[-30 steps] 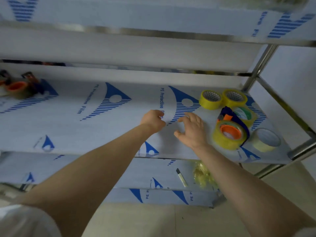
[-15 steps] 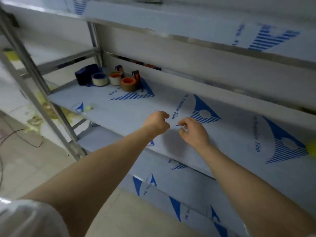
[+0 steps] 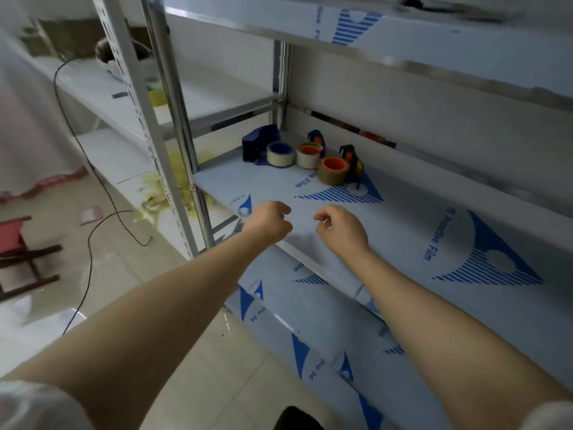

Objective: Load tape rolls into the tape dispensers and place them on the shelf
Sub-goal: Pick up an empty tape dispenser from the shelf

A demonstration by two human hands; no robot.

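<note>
Orange-cored dispensers point(image 3: 334, 170) now in view, upper centre; yellow rolls out of frame. Left hand point(image 3: 269, 221), right hand point(image 3: 341, 229): fingers curled, empty, over shelf point(image 3: 418, 218). Next load probably pending.

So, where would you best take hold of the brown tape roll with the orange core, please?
Grip the brown tape roll across its outer wall, from above and the near side: it lies flat, core up, with a dispenser close behind it.
</note>
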